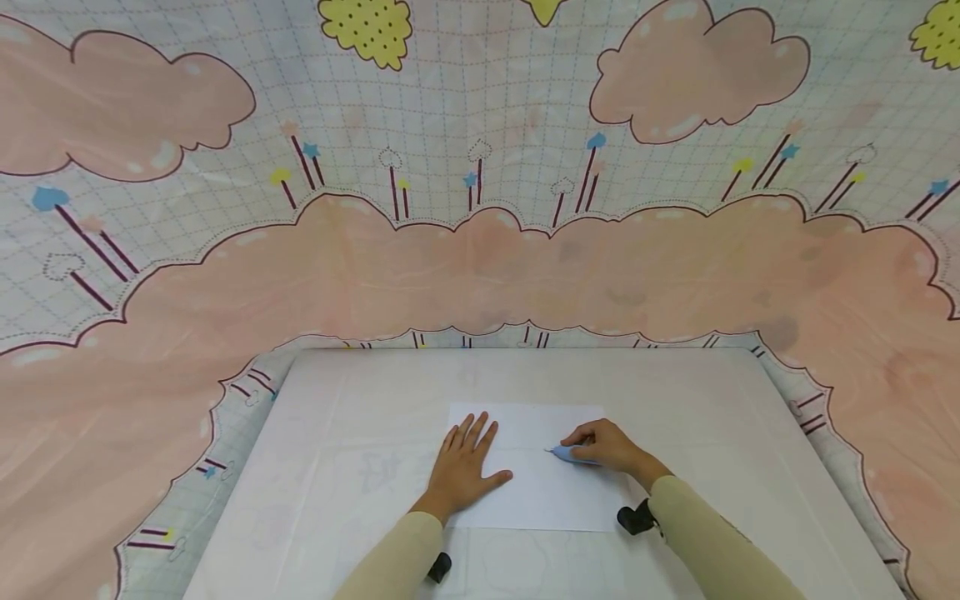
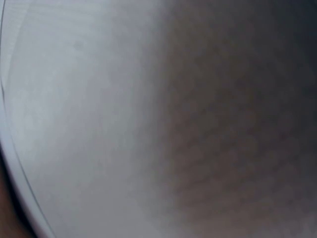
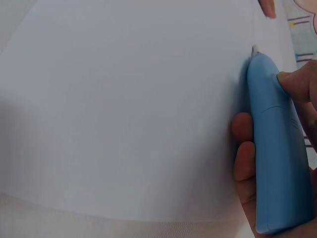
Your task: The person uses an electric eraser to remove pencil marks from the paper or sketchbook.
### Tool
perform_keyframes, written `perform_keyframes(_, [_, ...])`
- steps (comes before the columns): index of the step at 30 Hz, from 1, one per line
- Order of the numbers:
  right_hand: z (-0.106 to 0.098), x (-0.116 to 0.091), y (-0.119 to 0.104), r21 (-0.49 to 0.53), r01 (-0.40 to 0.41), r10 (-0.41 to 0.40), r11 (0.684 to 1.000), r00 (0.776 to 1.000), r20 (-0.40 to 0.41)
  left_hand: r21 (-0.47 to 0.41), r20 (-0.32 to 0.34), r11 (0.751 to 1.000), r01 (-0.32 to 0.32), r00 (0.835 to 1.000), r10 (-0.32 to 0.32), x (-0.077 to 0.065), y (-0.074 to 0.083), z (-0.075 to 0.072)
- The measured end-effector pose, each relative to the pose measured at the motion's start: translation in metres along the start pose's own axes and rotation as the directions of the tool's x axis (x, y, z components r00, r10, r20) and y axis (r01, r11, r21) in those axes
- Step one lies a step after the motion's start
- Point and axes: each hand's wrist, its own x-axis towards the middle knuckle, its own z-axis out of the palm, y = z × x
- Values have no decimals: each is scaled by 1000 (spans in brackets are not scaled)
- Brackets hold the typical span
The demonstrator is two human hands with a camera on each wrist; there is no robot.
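A white sheet of paper [image 1: 540, 504] lies flat on the table. My left hand [image 1: 459, 473] rests on its left part, palm down with the fingers spread. My right hand [image 1: 617, 447] grips a blue electric eraser [image 3: 277, 148] above the sheet's right half. In the right wrist view the thumb presses on the side of its body and the other fingers curl round beneath. Its pale narrow tip [image 3: 255, 50] points towards the left hand; whether it touches the paper I cannot tell. The left wrist view is blurred and shows no fingers clearly.
The white-covered table [image 1: 360, 383] extends around the sheet. Patterned cloth with clouds [image 1: 480, 275] hangs behind it and at both sides. A black wrist camera [image 1: 636, 518] sits by the right sleeve, another [image 1: 440, 568] by the left.
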Motion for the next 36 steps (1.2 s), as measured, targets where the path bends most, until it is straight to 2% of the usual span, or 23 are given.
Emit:
perform_keyframes(13, [6, 4, -5, 11, 24, -25, 1000, 1000, 18, -5, 26, 1000, 7, 1000, -7, -1, 3, -4])
perform_keyframes(22, [10, 8, -8, -4, 36, -36, 999, 999, 12, -5, 16, 1000, 9, 1000, -9, -1, 3, -4])
perform_keyframes(36, [12, 12, -11, 23, 12, -12, 1000, 1000, 13, -21, 22, 1000, 6, 1000, -6, -1, 3, -9])
